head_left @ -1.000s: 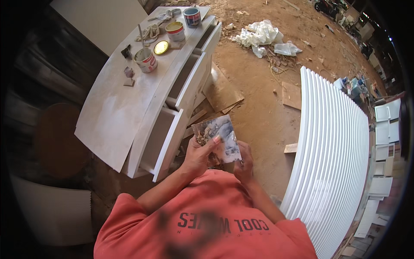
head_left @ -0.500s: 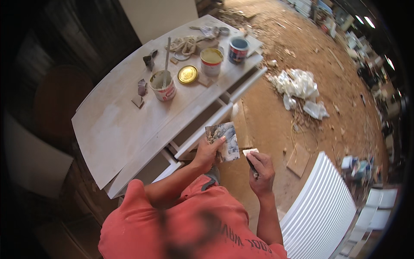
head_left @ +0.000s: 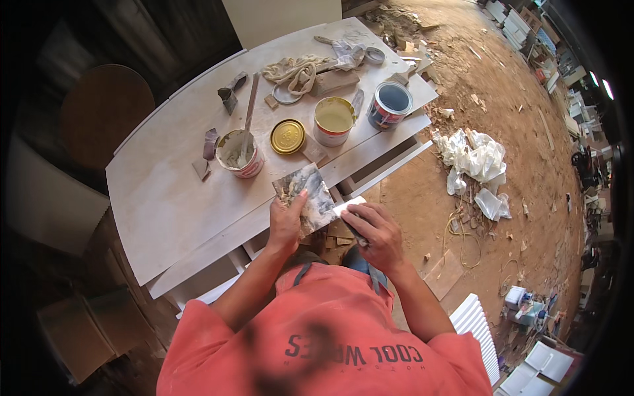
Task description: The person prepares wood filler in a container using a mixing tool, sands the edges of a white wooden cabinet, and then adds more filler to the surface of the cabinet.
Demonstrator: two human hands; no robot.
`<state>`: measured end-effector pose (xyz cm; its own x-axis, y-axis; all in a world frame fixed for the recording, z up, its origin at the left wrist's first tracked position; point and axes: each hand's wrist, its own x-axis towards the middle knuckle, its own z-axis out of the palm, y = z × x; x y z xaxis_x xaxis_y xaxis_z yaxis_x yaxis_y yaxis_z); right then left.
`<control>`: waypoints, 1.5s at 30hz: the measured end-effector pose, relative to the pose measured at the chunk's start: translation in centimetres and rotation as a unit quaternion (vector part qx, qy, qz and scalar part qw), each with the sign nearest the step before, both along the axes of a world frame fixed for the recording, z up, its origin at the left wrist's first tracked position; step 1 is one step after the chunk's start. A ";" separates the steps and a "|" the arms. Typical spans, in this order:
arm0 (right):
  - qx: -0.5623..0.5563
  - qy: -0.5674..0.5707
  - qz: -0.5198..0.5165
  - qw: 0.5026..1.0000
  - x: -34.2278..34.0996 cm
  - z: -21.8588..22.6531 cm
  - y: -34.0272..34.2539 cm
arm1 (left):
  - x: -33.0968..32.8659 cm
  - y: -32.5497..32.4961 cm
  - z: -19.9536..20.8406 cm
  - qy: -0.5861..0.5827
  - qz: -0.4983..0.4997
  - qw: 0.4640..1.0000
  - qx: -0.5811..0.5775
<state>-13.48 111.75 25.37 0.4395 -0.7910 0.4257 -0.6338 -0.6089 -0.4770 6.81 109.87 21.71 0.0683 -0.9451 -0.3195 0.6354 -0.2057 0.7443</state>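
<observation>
My left hand grips a flat square board smeared with whitish and grey paste, thumb on top. In my right hand is a putty knife, its pale blade close by the board's right edge; whether the two touch I cannot tell. Both are held in front of the desk's near edge. On the white desk top stand a tin of grey paste with a stick upright in it, a tin of yellowish filler and a tin with dark contents.
A gold lid lies between two tins. Rags, a wood block and sandpaper scraps lie farther back. Drawers stand open along the near side. White plastic sheeting and debris litter the dirt floor to the right.
Both hands have moved left, nearer the desk, and the putty knife has come up close to the board. The view has shifted too, showing less of the white slatted panel at right.
</observation>
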 end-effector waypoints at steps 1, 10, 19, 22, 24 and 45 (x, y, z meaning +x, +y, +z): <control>0.003 0.007 0.026 1.000 0.0 0.2 -1.3 | -0.5 -0.5 0.1 -0.004 0.010 1.000 -0.002; -0.028 0.032 0.157 0.987 -3.0 -1.6 -11.6 | -4.5 -5.5 -0.3 -0.111 0.109 0.988 -0.021; -0.027 -0.005 0.185 0.982 -4.9 -3.0 -19.7 | -8.5 -11.0 0.5 -0.206 0.179 0.962 0.007; -0.018 -0.010 0.193 0.981 -4.4 -3.2 -21.8 | -8.8 -12.5 0.8 -0.220 0.199 0.955 0.004; -0.017 -0.011 0.188 0.982 -3.9 -3.7 -22.4 | -8.4 -13.0 0.5 -0.228 0.185 0.956 0.019; 0.187 -0.035 0.073 0.979 2.0 -1.1 -24.6 | 0.3 -1.2 -7.5 -0.203 0.279 0.898 0.272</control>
